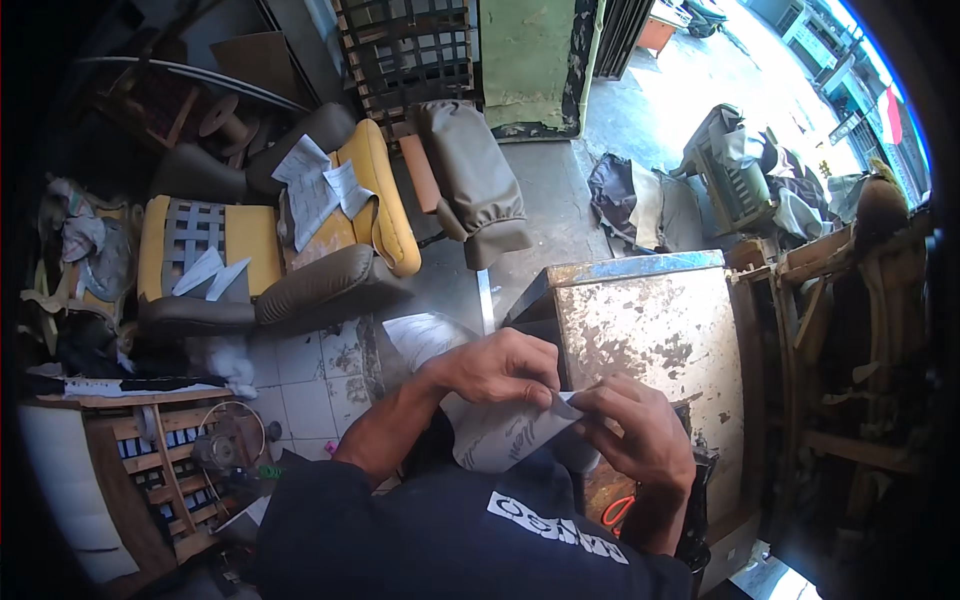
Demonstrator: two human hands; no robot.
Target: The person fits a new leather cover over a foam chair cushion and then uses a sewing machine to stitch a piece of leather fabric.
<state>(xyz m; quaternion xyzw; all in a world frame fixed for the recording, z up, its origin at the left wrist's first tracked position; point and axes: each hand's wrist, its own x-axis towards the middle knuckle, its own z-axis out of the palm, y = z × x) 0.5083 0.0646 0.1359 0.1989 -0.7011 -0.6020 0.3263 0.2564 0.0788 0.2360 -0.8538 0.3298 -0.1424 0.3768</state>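
In front of my chest I hold a pale, floppy sheet point(508, 437) with dark script on it; whether it is cloth or paper I cannot tell. My left hand point(500, 368) pinches its upper edge between thumb and fingers. Close beside it, my right hand point(640, 430) pinches the same edge near a corner. The sheet's lower part curves down toward my lap. Another pale marked piece point(430, 338) shows beyond my left wrist. Below my right hand, an orange loop point(618, 512) lies on a brown surface.
A worn bench with peeling white paint point(650, 325) stands at my right. Ahead on the left are a yellow foam seat point(375, 200) with loose pale pieces and a grey-brown cushion point(470, 165). A wooden frame point(850, 320) stands far right; a fan point(220, 450) is lower left.
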